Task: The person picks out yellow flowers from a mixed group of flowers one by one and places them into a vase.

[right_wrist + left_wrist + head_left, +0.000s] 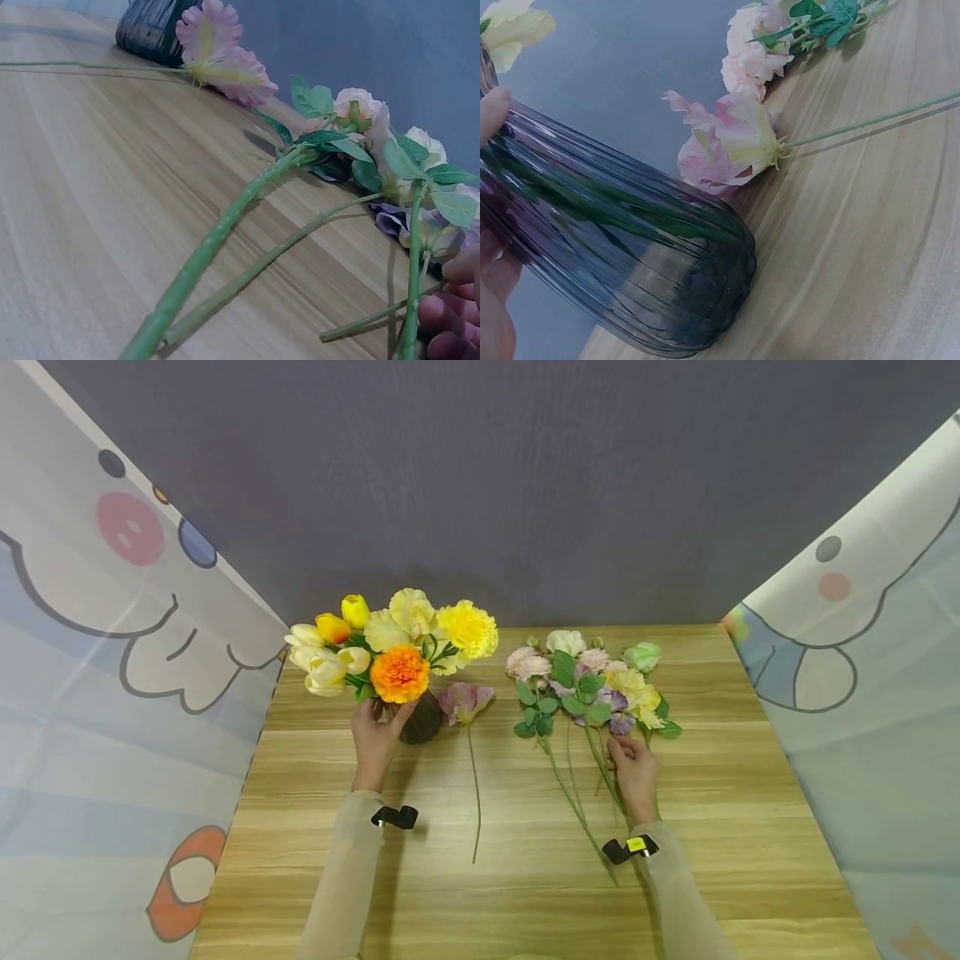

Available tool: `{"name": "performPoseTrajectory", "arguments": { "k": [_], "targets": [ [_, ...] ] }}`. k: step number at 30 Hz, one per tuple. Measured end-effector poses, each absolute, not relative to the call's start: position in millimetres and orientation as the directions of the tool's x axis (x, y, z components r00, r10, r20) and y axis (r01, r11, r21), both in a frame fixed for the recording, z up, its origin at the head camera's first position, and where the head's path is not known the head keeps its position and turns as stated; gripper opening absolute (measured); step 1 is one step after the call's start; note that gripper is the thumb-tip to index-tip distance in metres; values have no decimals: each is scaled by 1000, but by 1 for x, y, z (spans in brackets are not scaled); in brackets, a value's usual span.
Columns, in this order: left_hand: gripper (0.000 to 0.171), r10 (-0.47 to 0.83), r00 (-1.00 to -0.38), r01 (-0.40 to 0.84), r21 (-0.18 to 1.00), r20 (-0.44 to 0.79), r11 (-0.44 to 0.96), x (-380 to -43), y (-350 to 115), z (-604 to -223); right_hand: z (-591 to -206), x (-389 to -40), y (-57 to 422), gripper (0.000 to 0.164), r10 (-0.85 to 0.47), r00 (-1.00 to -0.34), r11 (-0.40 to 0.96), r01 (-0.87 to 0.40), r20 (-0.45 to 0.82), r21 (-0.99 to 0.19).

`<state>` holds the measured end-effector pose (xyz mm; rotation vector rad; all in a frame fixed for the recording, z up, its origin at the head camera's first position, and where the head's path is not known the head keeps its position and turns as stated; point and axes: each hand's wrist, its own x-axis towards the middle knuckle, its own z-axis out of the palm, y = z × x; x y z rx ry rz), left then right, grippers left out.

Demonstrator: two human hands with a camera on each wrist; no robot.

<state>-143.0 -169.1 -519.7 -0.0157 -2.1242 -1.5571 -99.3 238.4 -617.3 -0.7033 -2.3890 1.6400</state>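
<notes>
My left hand (375, 739) grips a dark ribbed glass vase (667, 255) near its top, thumb on one side and fingers on the other. The vase tilts, with green stems showing through its wall. Out of its mouth stand an orange carnation (401, 674), a yellow carnation (468, 629), pale and yellow tulips (326, 672) and a large pale yellow bloom (411, 612). Among the loose flowers at right, my right hand (636, 777) pinches a thin green flower stem (375, 319) between thumb and fingers, just below a purple flower (621, 722).
A single pink-purple flower (466, 702) lies beside the vase, stem toward me. Pale pink roses (528, 665), a white bloom (566, 642), a pale green bud (642, 657) and yellow flowers (637, 695) lie heaped on the wooden table (525, 910). A grey wall (495, 493) rises behind.
</notes>
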Motion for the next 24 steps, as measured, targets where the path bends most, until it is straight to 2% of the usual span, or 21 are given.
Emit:
{"name": "performPoseTrajectory", "arguments": {
  "k": [8, 12, 17, 24],
  "targets": [
    [42, -279, -883, 283, 903, 377, 325, -142, -169, -520, -615, -101, 239, 35, 444, -865, 103, 308, -233, -946],
    [42, -284, -884, 276, 905, 372, 325, -143, -169, -520, -609, -102, 238, 36, 445, -863, 42, 287, -239, -957],
    [41, -287, -881, 278, 903, 375, 326, -144, -168, -521, -592, -103, 234, 35, 489, -858, -13, 173, -157, -985],
    [41, -289, -879, 281, 903, 378, 326, -144, -168, -522, -569, -111, 222, 31, 529, -845, -45, -125, 82, -991]
  ]
}}
